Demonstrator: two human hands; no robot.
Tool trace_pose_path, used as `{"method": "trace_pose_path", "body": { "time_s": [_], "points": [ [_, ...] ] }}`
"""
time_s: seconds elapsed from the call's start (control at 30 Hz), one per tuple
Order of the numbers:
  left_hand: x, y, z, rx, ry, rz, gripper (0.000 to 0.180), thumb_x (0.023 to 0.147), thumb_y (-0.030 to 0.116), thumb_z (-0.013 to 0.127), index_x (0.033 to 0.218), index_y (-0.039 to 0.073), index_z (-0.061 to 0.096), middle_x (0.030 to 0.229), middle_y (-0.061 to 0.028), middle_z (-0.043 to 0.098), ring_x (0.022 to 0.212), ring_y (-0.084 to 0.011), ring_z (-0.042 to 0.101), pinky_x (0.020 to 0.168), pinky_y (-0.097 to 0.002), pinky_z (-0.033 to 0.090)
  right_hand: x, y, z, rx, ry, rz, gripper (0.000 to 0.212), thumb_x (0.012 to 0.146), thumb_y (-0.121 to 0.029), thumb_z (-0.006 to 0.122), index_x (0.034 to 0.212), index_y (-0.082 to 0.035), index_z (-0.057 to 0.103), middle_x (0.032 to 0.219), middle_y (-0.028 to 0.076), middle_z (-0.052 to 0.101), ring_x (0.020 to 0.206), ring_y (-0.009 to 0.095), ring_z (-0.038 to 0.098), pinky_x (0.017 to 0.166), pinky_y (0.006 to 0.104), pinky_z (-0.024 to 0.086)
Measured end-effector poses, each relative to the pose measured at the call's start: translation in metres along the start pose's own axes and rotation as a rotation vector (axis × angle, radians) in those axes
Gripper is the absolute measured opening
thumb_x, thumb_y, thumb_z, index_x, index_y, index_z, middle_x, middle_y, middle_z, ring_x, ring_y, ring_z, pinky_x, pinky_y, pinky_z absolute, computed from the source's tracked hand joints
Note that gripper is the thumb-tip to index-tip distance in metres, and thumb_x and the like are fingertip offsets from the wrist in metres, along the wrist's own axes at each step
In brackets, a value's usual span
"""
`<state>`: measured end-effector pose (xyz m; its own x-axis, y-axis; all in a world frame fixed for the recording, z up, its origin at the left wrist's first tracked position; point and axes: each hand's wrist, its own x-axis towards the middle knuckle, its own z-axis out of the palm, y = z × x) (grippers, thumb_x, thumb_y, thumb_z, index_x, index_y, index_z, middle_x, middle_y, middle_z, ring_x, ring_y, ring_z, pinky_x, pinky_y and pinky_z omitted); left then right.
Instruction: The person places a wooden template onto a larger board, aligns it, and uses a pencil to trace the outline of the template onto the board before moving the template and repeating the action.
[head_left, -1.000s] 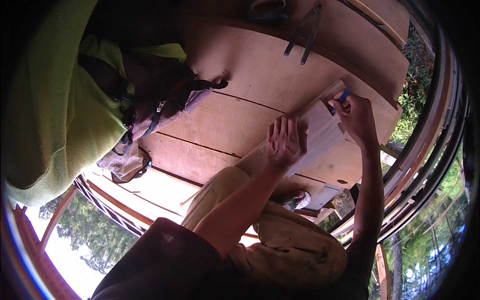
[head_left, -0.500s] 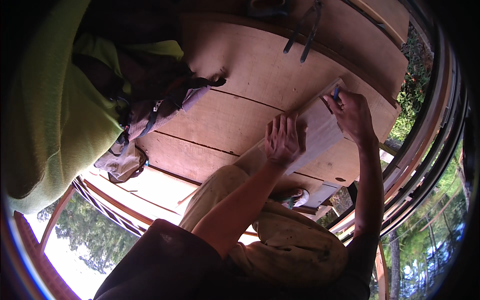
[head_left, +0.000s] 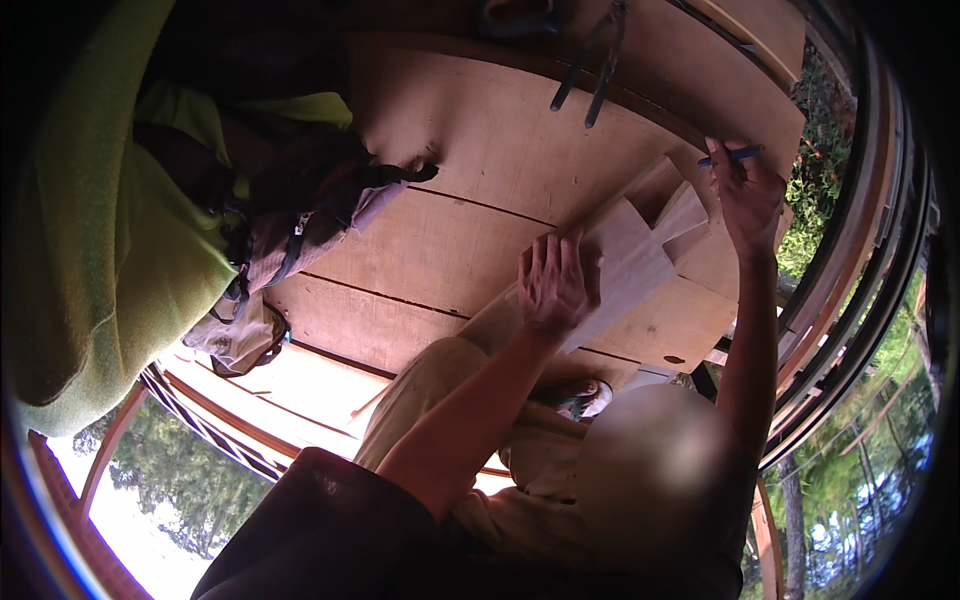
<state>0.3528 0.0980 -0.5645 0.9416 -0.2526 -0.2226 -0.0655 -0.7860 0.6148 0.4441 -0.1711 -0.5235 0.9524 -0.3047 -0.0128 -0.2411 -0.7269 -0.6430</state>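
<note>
A long pale wooden board (head_left: 625, 275) lies slantwise across the planked surface in front of me. My left hand (head_left: 558, 285) presses on its middle, fingers bent over the far-left edge and thumb to the right. My right hand (head_left: 748, 195) is off the board, beyond its far-right end. Pinched in its fingers is a slim blue pen or pencil (head_left: 738, 155), pointing left. A short pale piece of wood (head_left: 685, 218) sits at an angle across the board's far end, next to a darker brown area.
Dark long-handled pliers or pincers (head_left: 592, 75) lie at the far side. Dark bags with straps (head_left: 300, 205) and a yellow-green cloth (head_left: 150, 270) occupy the left. A shoe (head_left: 590, 398) shows below the board. Long strips (head_left: 850, 260) run along the right edge.
My right hand has lifted away from the board's end, moving right with the pen or pencil. The short wood piece now shows at a slant there. My left hand stays on the board.
</note>
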Motion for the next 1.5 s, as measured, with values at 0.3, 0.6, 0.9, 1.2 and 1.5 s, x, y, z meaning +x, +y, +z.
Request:
{"method": "trace_pose_path", "body": {
  "time_s": [0.3, 0.6, 0.9, 1.2, 1.5],
  "points": [
    [0.001, 0.004, 0.001, 0.024, 0.008, -0.012, 0.052, 0.097, 0.034, 0.066, 0.138, 0.005, 0.055, 0.13, -0.0182, 0.062, 0.12, -0.0388, 0.058, 0.104, -0.0513, 0.043, -0.097, -0.009, -0.024, 0.494, 0.258, 0.412, 0.013, 0.103, -0.01, 0.071, 0.111, 0.0, 0.068, 0.085, 0.008, 0.074, 0.071, 0.014, 0.072, 0.061, 0.0254, 0.057],
    [0.0, 0.008, 0.016, 0.101, 0.076, 0.037, 0.051, 0.098, 0.036, 0.062, 0.137, 0.004, 0.054, 0.13, -0.019, 0.061, 0.119, -0.0402, 0.057, 0.104, -0.0522, 0.043, -0.153, -0.007, 0.005, 0.746, 0.333, 0.648, 0.017, 0.1, -0.013, 0.076, 0.101, 0.002, 0.069, 0.079, 0.012, 0.075, 0.065, 0.015, 0.073, 0.058, 0.0257, 0.059],
    [-0.004, 0.007, 0.023, 0.191, 0.106, 0.097, 0.047, 0.102, 0.039, 0.058, 0.134, 0.005, 0.052, 0.123, -0.0197, 0.06, 0.114, -0.0424, 0.058, 0.097, -0.055, 0.045, -0.152, -0.002, 0.005, 0.522, 0.227, 0.519, 0.01, 0.098, -0.009, 0.075, 0.1, -0.001, 0.069, 0.082, 0.008, 0.075, 0.073, 0.013, 0.073, 0.067, 0.0284, 0.058],
    [-0.002, 0.002, 0.024, 0.232, 0.159, 0.158, 0.045, 0.105, 0.038, 0.055, 0.133, 0.002, 0.053, 0.123, -0.0216, 0.061, 0.11, -0.0435, 0.06, 0.091, -0.0552, 0.048, -0.146, 0.007, 0.0, 0.503, 0.034, 0.448, 0.005, 0.096, -0.002, 0.073, 0.095, 0.0, 0.069, 0.084, 0.012, 0.075, 0.077, 0.02, 0.073, 0.076, 0.0337, 0.059],
    [-0.002, 0.002, 0.025, 0.21, 0.177, 0.151, 0.045, 0.104, 0.038, 0.056, 0.133, 0.004, 0.054, 0.122, -0.021, 0.062, 0.11, -0.043, 0.06, 0.091, -0.0559, 0.047, -0.139, 0.006, -0.017, 0.311, -0.03, 0.266, 0.001, 0.094, -0.001, 0.071, 0.095, -0.001, 0.07, 0.081, 0.016, 0.073, 0.075, 0.03, 0.073, 0.071, 0.0395, 0.057]
  ]
}}
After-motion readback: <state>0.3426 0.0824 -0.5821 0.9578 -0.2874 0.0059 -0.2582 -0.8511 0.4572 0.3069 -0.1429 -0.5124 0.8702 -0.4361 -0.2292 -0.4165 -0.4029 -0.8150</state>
